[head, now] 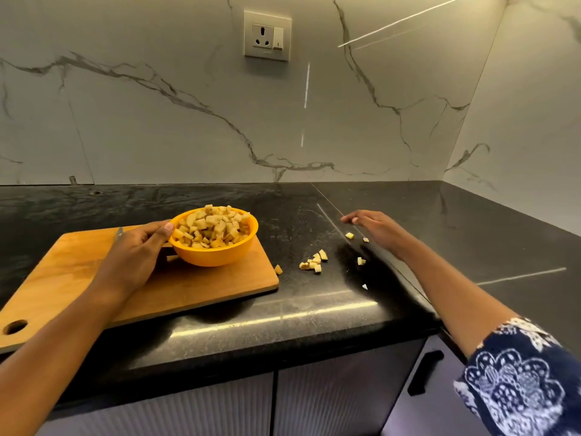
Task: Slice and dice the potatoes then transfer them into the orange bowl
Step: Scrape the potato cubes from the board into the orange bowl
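On the black countertop, a wooden cutting board lies at the left. The orange bowl stands upright on the right part of the board and is heaped above rim level with diced potato.

The left hand grips the bowl at its left side, with the thumb laid over the rim and the fingers curled around the outer wall.

The right hand is held low over the counter, well to the right of the board. It is palm down with fingers extended and relaxed, and it holds nothing (contact with the surface cannot be confirmed).

Loose potato pieces lie scattered on the counter between the board and the right hand, and a few sit just beside that hand. A single cube rests against the board's right edge.

A patterned blue-and-white sleeve covers the right upper arm. A wall socket is mounted on the marble backsplash.
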Motion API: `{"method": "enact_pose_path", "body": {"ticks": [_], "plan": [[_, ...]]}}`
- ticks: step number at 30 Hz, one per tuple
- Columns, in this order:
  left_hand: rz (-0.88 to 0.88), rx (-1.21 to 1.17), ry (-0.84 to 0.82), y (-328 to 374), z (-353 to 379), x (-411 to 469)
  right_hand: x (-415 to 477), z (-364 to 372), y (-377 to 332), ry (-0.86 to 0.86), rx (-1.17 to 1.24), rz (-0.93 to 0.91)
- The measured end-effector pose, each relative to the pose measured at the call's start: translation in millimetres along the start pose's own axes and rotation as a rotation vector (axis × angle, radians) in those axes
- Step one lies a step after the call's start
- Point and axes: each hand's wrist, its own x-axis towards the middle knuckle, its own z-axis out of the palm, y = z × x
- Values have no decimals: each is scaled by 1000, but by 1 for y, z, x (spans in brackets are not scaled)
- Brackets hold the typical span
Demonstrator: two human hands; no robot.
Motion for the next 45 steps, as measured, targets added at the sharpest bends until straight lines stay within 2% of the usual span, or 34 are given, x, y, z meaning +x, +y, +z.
{"method": "enact_pose_path", "body": {"ticks": [4,10,11,14,16,18,24,30,36,42,45], "plan": [[-3,4,-5,-2,0,1,-2,3,22,-27,12,132],[5,10,-3,-3,1,1,-31,44,-21,-235,121,14],[9,17,-1,-3,0,1,-37,47,-25,-213,174,-1],[12,29,5,-3,0,0,-59,45,-23,35,244,57],[18,27,5,-4,0,0,-76,50,-21,138,150,147],[21,23,0,-4,0,0,-86,61,-30,162,49,154],[27,16,-11,-7,-1,2,-60,98,-75,43,-66,67],[40,9,-13,-7,-1,2,-42,112,-76,-84,-286,-132],[50,15,-2,-5,-1,1,-44,104,-73,-169,-279,-268],[52,19,5,-6,-1,0,-38,104,-68,-138,-324,-350],[60,18,4,-5,-1,0,-34,98,-61,-83,-258,-294]]}}
